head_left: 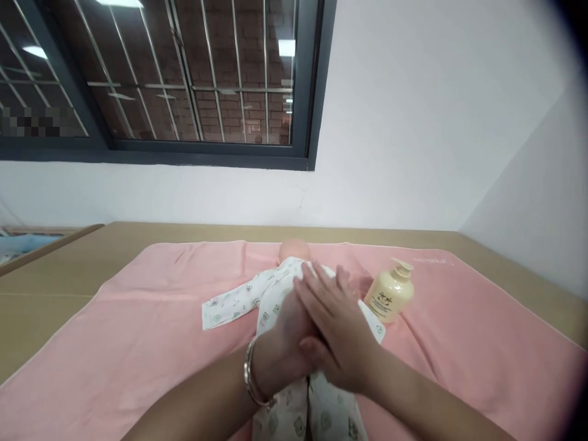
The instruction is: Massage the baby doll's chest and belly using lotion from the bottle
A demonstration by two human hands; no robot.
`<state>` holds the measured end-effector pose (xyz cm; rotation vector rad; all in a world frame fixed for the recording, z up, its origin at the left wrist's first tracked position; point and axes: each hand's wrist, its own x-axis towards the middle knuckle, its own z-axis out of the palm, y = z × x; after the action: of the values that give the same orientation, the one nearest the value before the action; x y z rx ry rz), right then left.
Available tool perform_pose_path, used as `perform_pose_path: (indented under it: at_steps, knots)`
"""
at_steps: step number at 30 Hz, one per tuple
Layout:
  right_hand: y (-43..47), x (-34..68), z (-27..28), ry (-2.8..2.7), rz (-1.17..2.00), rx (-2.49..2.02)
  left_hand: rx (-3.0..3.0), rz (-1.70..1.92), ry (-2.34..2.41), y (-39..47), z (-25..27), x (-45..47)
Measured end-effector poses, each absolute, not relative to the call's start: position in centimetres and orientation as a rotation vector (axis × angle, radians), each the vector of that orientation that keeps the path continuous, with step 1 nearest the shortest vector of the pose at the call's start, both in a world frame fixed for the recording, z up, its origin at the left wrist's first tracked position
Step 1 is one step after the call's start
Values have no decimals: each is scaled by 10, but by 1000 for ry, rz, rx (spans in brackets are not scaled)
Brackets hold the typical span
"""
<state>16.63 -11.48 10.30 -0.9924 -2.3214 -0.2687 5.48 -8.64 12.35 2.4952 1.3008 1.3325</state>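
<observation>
My left hand (290, 337), with a silver bangle (249, 373) on the wrist, is pressed palm to palm against my right hand (342, 334). The right hand lies over it with fingers stretched out and slightly apart; most of the left fingers are hidden behind it. Under the hands lies a baby doll (294, 249) on its back, its bald head at the far end. It wears a white printed outfit (269, 285) with one sleeve spread to the left. Right of the hands, a cream-yellow pump bottle (390, 294) leans over the other sleeve's side.
A pink towel (151, 331) with some folds covers much of the tan padded surface (59, 306). Behind it rise a white wall (404, 116) and a dark-framed window (305, 153) with bars. Something light blue (27, 244) shows beyond the left edge.
</observation>
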Motion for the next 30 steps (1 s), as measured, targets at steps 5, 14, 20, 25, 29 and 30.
perform_pose_path:
  at_steps: [5,14,20,25,29,30]
  knots:
    - [-119,158,85,-2210,-309,-1027,1011,1014,439,-79,154,26]
    - [-130,158,86,-2461,-317,-611,751,856,586,-104,116,43]
    - [-78,171,64,-2289,-220,-754,772,903,470,-75,124,33]
    - [-51,167,34,-2196,74,-1139,1317,1366,913,-17,81,20]
    - [-34,173,24,-2215,123,-1323,1620,1392,1096,2,37,18]
    - [-30,175,23,-2182,135,-1367,1689,1405,1097,2,30,19]
